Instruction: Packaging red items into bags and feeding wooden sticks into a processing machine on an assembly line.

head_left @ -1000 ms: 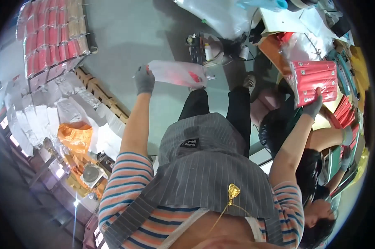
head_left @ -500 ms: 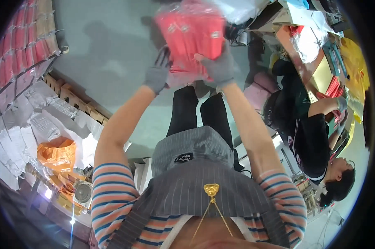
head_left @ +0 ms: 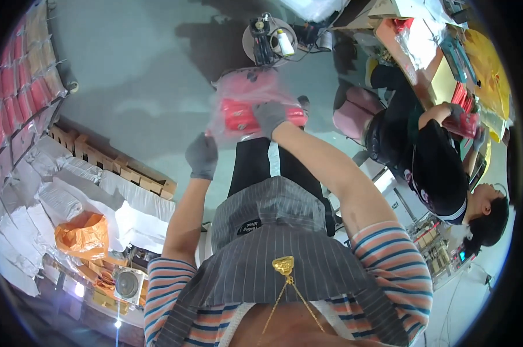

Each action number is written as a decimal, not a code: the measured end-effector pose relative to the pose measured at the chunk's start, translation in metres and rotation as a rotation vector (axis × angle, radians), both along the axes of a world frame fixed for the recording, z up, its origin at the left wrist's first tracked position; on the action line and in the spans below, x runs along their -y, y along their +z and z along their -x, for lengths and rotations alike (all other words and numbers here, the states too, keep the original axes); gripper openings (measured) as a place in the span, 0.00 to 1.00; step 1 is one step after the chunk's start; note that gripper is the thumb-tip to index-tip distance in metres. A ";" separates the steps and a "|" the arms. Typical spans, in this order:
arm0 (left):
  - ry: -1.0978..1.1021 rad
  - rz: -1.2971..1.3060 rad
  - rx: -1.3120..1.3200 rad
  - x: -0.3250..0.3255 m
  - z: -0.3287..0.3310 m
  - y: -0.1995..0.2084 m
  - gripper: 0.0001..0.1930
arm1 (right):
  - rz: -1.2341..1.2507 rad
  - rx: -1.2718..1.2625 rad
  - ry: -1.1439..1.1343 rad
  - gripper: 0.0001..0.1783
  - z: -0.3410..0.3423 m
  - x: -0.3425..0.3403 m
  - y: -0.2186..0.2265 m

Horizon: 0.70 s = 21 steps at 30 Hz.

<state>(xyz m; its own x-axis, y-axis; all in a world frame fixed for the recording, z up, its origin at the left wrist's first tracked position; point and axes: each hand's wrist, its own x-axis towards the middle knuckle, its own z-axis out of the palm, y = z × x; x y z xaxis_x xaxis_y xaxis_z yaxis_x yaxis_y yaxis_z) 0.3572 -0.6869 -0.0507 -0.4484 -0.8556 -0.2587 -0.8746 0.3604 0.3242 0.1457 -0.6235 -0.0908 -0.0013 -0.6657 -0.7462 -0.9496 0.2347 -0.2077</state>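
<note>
A clear plastic bag of flat red packets is in front of me, above my legs. Its far part looks pink through the film, and some of it is smeared by motion. My left hand, in a grey glove, is closed at the bag's near left corner, pinching the film. Across the packets lies my right hand, gloved alike, its fingers curled over the red stack from the right. Part of the stack sticks out to the right of that hand.
A round stool holding a black device and a white bottle stands ahead. At right, a co-worker handles red packets at a cluttered table. Racks of red bundles and white packages line my left, near an orange bag.
The bagged packets have come down and nearer, now turned sideways. My left hand has dropped to the bag's corner, and my right hand has moved left across the stack. The stool has come into sight.
</note>
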 end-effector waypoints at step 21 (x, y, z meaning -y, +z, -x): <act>-0.078 -0.060 -0.117 0.086 0.027 0.013 0.24 | -0.029 0.258 -0.162 0.35 0.114 -0.029 0.020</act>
<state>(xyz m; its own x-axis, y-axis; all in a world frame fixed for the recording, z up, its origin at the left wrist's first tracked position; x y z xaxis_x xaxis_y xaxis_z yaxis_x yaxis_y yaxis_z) 0.3304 -0.7734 -0.0381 -0.5426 -0.8018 -0.2503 -0.7999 0.4024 0.4451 0.0316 -0.5945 -0.0707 0.0869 -0.6504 -0.7546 -0.8160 0.3881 -0.4284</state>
